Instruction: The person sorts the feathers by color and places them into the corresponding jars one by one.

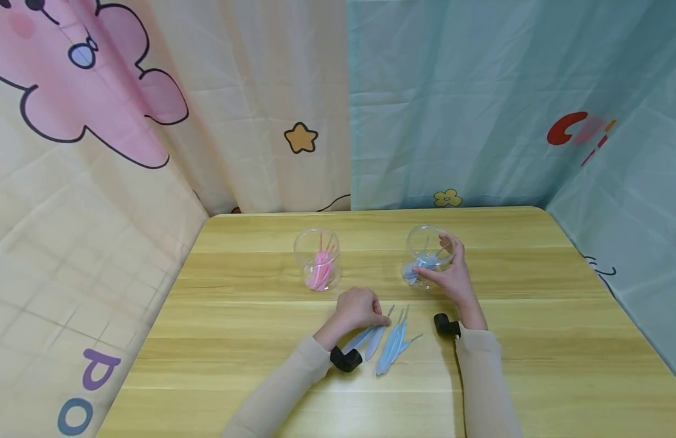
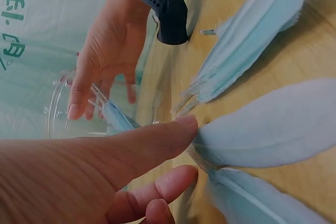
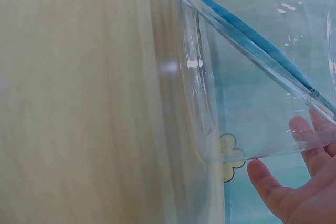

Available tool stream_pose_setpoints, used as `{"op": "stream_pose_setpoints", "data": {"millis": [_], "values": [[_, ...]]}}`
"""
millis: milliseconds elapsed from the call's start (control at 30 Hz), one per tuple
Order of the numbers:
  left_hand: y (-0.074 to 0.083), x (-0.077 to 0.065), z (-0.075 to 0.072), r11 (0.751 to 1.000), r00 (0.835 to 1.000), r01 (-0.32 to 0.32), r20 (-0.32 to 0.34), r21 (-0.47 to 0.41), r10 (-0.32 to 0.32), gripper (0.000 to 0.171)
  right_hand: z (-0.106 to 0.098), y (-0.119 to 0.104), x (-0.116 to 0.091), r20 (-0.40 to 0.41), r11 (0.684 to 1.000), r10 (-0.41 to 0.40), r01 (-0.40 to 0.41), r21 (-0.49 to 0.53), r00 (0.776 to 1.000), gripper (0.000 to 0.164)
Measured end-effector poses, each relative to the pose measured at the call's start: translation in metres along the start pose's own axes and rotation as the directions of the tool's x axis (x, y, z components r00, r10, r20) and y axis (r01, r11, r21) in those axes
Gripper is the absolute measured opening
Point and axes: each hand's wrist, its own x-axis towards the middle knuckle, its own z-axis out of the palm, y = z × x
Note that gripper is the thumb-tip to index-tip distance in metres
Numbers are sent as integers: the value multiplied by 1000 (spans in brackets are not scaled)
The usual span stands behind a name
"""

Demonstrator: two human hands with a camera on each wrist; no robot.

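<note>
Thumb and index finger of my left hand (image 1: 360, 307) pinch at the quill of a pale blue feather (image 2: 268, 124). A second blue feather (image 2: 257, 200) lies right beside it, its quill end close under the same fingertips. To their right, more blue feathers (image 1: 391, 350) lie bunched on the table, quills pointing away. My right hand (image 1: 453, 274) holds a clear cup (image 1: 411, 249) from its right side, thumb in front and fingers toward the back. Several blue feathers (image 1: 420, 267) lean inside that cup, quills up. The right wrist view shows the cup's clear wall and my thumb against it.
Another clear cup (image 1: 300, 258), with pink feathers (image 1: 319, 274) in it, stands to the left of the held one. All of this is on a wooden table (image 1: 234, 347). Printed curtains (image 1: 250, 103) hang behind the table's far edge and along both sides.
</note>
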Motion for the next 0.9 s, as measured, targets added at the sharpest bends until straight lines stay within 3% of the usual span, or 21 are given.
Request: {"op": "stream_pose_setpoints", "data": {"millis": [300,500,900], "values": [[-7,-12,4,999,1000,0,12,-50,1,27,0,0,0,9,1000,-12,11,17,1000,104],[-10,-12,9,997,1000,-10,9,-81,11,24,0,0,1,4,1000,-16,16,25,1000,103],[-12,-11,1,976,999,-14,34,-215,22,23,-1,3,2,5,1000,-11,11,10,1000,104]]}}
